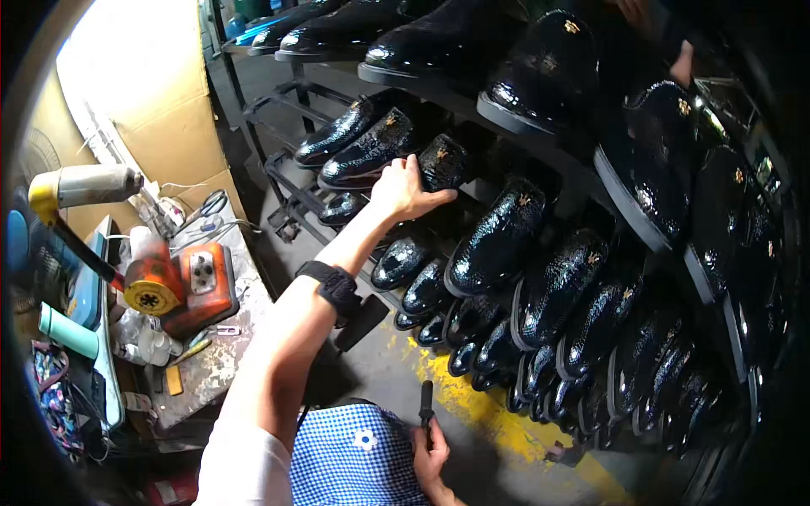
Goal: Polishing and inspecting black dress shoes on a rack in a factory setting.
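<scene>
My left hand [405, 192] reaches up to a rack of glossy black shoes. It is closed over the front of one black shoe [444, 162] with a small gold ornament, covering its toe. The thumb points right, beside the shoe. Immediately left sits another black shoe [371, 156] of the same kind. Low, in front of the blue checked apron [354, 451], my right hand [431, 460] is wrapped round a slim black-handled tool [427, 401], held upright. Its exact kind cannot be made out.
The dark metal rack [291, 181] carries several rows of shoes, ahead and to the right. At left, a cluttered workbench [224, 363] holds an orange heat gun [152, 282] on a stand, scissors [213, 204] and a green tumbler [67, 331]. Yellow paint [456, 388] marks the floor.
</scene>
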Tool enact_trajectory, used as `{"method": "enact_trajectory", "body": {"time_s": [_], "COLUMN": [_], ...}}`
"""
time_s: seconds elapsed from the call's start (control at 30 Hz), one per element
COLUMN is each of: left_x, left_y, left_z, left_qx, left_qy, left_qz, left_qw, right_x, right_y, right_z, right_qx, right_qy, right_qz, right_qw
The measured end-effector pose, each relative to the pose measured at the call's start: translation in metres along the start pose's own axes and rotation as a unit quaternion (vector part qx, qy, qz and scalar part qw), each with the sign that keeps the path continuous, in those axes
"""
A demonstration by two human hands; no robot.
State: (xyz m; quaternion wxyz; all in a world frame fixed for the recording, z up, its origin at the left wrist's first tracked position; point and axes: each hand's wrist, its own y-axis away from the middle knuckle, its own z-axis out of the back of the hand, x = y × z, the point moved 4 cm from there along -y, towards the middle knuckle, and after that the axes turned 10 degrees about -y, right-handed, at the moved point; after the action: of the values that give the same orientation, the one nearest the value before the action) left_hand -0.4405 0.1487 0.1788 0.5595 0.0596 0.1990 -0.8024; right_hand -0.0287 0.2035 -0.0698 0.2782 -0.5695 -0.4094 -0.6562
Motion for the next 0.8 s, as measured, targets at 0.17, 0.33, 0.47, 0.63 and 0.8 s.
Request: {"method": "enact_trajectory", "body": {"time_s": [0.17, 0.33, 0.47, 0.63, 0.8], "left_x": [0.004, 0.021, 0.036, 0.034, 0.017], "left_y": [0.030, 0.135, 0.231, 0.316, 0.381], "left_z": [0.009, 0.027, 0.041, 0.062, 0.068], "left_qx": [-0.078, -0.137, -0.163, -0.169, -0.154], "left_qy": [0.126, 0.259, 0.230, 0.034, -0.062], "left_qz": [0.023, 0.027, -0.040, -0.097, -0.155], "left_qw": [0.989, 0.956, 0.959, 0.980, 0.974], "right_x": [0.006, 0.044, 0.086, 0.145, 0.156], "right_y": [0.002, 0.001, -0.005, 0.002, 0.017], "right_z": [0.003, 0.006, -0.001, -0.037, -0.067], "right_qx": [-0.023, -0.011, 0.022, 0.045, -0.024], "right_qy": [-0.099, -0.213, -0.207, -0.352, -0.382], "right_qz": [-0.014, -0.031, -0.080, 0.016, -0.024], "right_qw": [0.995, 0.976, 0.975, 0.935, 0.923]}}
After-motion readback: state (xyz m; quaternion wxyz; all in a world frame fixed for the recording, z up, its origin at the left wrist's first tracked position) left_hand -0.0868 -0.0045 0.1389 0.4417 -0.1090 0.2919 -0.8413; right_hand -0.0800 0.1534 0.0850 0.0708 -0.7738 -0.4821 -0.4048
